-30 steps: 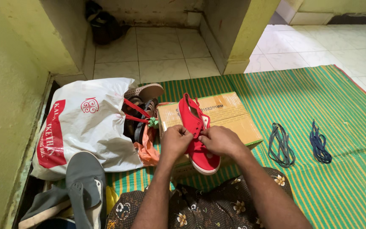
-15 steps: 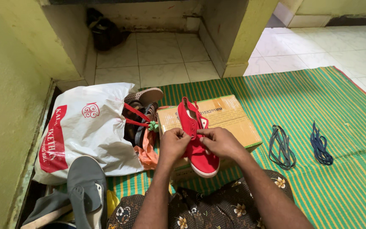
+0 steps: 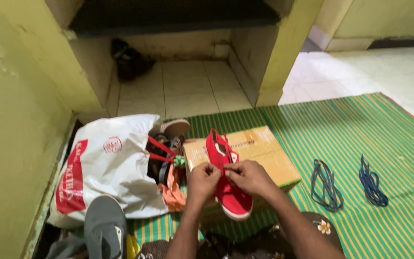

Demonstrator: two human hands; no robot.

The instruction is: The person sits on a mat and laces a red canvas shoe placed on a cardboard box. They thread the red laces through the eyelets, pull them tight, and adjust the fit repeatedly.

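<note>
Wall on the far left, then a white plastic bag [image 3: 104,168] stuffed with sandals, a grey shoe [image 3: 104,230] lying in front of it near the bottom edge. Next along, the left hand [image 3: 203,176] and right hand [image 3: 249,176] meet over a red shoe [image 3: 228,182] that rests toe toward the person on a cardboard box [image 3: 259,153], itself on the green striped mat [image 3: 360,129]. Each hand's grip is pressed together, fingertips pinching something at the lacing area of the shoe; whether that is a lace end or the eyelet flap is too small to tell. It looks like lace work at the eyelets, midway up the shoe. Any further move there would call for a fine fingertip hold and the shoe kept steady on the box. Further right, two loose laces lie well apart from the hands: a grey-blue lace [image 3: 326,184], then a dark blue lace [image 3: 372,182].
</note>
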